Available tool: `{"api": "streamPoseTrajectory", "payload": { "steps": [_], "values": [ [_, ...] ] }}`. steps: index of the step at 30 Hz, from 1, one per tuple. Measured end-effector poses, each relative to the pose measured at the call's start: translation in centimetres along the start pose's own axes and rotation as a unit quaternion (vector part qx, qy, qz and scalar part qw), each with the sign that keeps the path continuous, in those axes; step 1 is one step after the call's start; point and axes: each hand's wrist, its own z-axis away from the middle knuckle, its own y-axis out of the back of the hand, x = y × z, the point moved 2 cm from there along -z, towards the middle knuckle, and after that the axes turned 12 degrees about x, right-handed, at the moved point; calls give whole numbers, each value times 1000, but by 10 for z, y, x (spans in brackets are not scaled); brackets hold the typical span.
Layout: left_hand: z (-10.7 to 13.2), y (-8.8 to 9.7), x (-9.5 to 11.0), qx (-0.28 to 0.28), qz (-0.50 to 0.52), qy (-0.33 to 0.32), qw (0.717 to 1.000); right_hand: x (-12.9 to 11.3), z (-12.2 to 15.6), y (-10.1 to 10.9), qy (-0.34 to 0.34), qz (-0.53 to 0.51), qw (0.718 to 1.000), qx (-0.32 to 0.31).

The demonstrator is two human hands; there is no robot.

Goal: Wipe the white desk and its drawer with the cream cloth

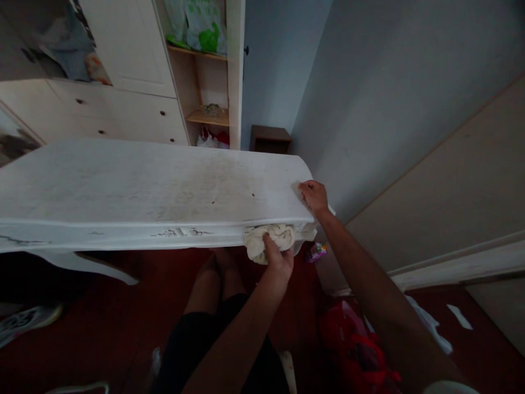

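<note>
Closest in, the person's legs in dark shorts stand over a dark red floor (102, 323), with a red bag (353, 345) lying low at the right and a small pink packet (316, 251) on the floor near the table's end. The left hand (278, 258) is closed around a bunched white cloth (268, 239), pressing it against the front edge of the white table (135, 186), just under the top near its right end. The right hand (314, 196) rests on the table's right corner, fingers curled over the edge and gripping it, with nothing else held. The tabletop looks scuffed and dusty, with a few dark specks near the middle. Beyond the table stands a cream wardrobe (123, 104) with drawers and small dark knobs; beside it, open wooden shelves (207, 116) carry green-printed plastic bags (200, 24). A small dark brown cabinet (270, 138) sits in the far corner against the pale blue wall
</note>
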Motion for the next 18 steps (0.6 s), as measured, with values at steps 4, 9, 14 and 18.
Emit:
{"api": "streamPoseTrajectory", "payload": {
  "steps": [4,9,14,18],
  "values": [
    [8,-9,-23,-44,-1,85,995,-1,0,-1,6,-8,1000,6],
    [14,-15,-51,-50,-2,120,992,3,-2,-2,7,-27,1000,3],
    [17,-31,-42,-78,-18,116,990,7,-4,-2,-9,-43,999,6],
    [24,-27,-22,-131,-54,92,986,9,-4,-1,-23,-57,998,6]
  ]
}}
